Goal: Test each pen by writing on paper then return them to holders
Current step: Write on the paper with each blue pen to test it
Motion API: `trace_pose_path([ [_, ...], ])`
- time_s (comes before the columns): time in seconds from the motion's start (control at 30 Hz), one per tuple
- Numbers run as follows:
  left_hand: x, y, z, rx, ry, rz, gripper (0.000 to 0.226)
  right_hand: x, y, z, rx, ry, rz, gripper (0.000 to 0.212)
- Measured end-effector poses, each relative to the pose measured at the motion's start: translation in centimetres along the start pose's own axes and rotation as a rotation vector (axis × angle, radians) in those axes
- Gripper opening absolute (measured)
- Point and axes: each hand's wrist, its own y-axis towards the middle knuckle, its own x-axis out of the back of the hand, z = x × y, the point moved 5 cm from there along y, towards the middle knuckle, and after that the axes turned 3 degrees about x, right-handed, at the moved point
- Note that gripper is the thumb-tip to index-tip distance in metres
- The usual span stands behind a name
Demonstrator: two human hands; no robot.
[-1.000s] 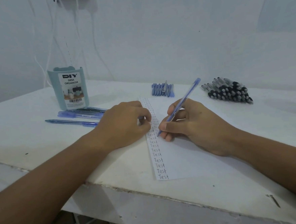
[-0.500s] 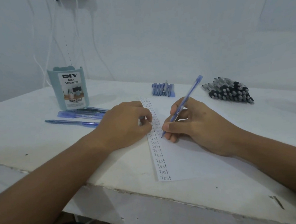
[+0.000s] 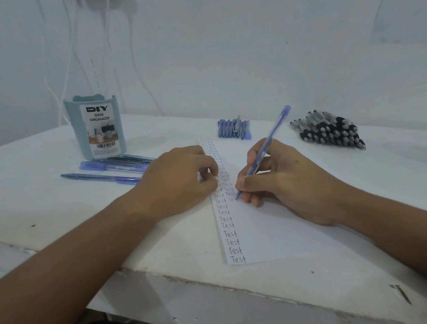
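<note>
Right hand (image 3: 284, 182) has its grip pinched around a blue pen (image 3: 264, 149), tip touching the paper (image 3: 262, 229) on the tabletop (image 3: 45, 199). Left hand (image 3: 180, 179), fingers curled, rests on the paper's left edge; whether it holds anything, cannot tell.

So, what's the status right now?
Right hand grips blue pen, tip on paper. Left hand holds pen cap, steadies sheet. Nothing in the way.

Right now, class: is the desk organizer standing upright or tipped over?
Upright. The desk organizer stands on its base on the table, its label reading level and its open top facing up; blue pens lie beside its foot.
</note>
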Motion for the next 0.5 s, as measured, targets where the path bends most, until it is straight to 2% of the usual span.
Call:
trace_pose_path([
  [0.2, -0.04, 0.03, 0.07, 0.008, -0.002, 0.001, 0.018, 0.2, -0.14, 0.03, -0.016, 0.057, -0.031, 0.031],
  [0.33, -0.03, 0.07, 0.13, 0.004, -0.007, -0.001, 0.029, 0.24, -0.06, -0.05, 0.007, 0.028, -0.045, 0.03],
  [0.5, -0.01, 0.03, 0.04, -0.01, 0.004, 0.004, 0.018, 0.15, 0.01, -0.11, 0.025, -0.049, -0.059, 0.028],
])
